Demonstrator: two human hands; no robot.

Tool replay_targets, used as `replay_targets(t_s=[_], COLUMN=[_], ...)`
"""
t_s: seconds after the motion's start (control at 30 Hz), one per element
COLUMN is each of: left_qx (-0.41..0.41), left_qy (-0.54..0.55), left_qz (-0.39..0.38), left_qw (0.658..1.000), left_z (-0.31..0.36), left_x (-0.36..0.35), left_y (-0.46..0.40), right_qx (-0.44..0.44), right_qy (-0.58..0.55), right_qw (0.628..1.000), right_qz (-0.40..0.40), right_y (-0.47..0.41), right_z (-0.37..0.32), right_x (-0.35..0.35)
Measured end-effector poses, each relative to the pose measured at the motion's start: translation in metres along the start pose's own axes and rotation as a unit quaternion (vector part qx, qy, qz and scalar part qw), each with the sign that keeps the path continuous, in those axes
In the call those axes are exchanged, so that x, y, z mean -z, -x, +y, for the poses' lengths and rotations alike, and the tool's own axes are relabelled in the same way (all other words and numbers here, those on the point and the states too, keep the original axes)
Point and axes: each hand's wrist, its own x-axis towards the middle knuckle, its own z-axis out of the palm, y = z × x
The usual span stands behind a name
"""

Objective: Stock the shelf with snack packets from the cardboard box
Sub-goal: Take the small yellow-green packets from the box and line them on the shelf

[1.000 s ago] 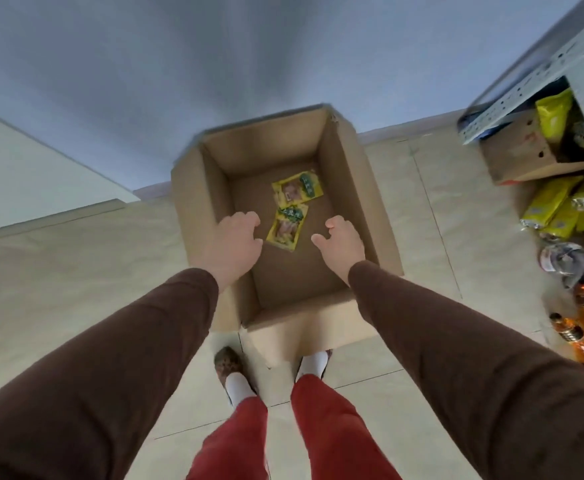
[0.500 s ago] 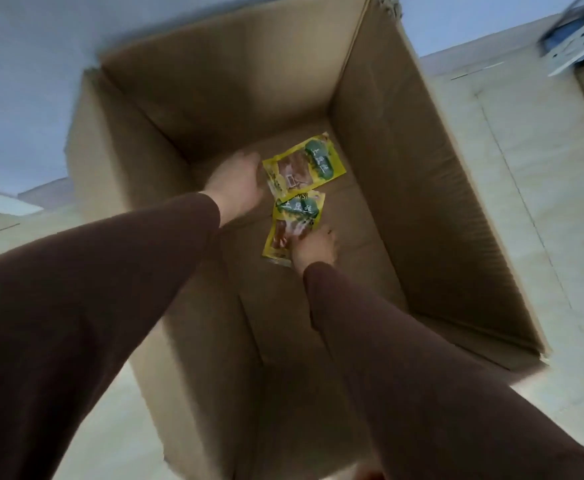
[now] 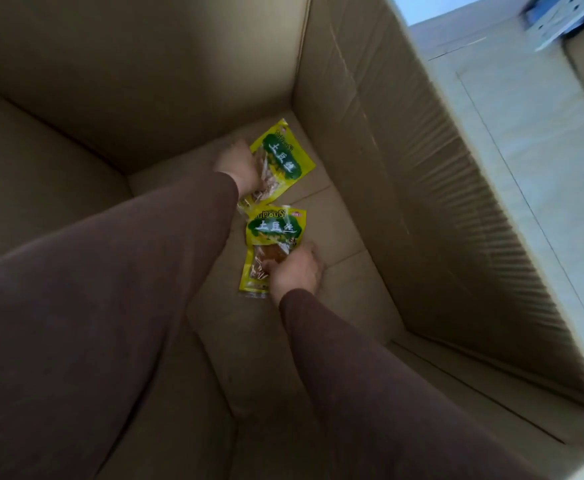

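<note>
Slippage is the main risk, I judge: both yellow snack packets lie flat on the floor of the deep cardboard box (image 3: 404, 168), and a grip on a slick film edge could let one drop on the lift. The left hand (image 3: 240, 168) reaches to about 12 o'clock, fingers curled onto the far packet (image 3: 283, 157), seemingly pinching its left side. The right hand (image 3: 295, 271), toward 5 o'clock of it, curls over the near packet (image 3: 271, 233); whether the fingers have closed under it I cannot tell. Both arms stretch steeply down in brown sleeves.
</note>
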Motion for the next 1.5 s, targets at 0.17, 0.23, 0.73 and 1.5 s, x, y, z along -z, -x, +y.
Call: replay_targets(t_s=[0.17, 0.23, 0.73, 1.5], left_qx=[0.046, 0.060, -0.103, -0.457], left_qy=[0.085, 0.135, 0.276, 0.247], left_qz=[-0.042, -0.041, -0.075, -0.136], left_qw=[0.994, 0.988, 0.953, 0.843], left_z=[-0.007, -0.008, 0.194, 0.743], left_x=[0.019, 0.040, 0.359, 0.293], left_y=[0.038, 0.070, 0.426, 0.897], right_qx=[-0.052, -0.078, 0.032, 0.091], right_qy=[-0.005, -0.103, -0.403, -0.426], right_qw=[0.997, 0.987, 0.914, 0.818], right_qz=[-0.052, -0.100, -0.010, 0.374], right_y=[0.015, 0.037, 0.355, 0.609], right_z=[0.005, 0.004, -0.066, 0.346], right_x=[0.024, 0.052, 0.485, 1.022])
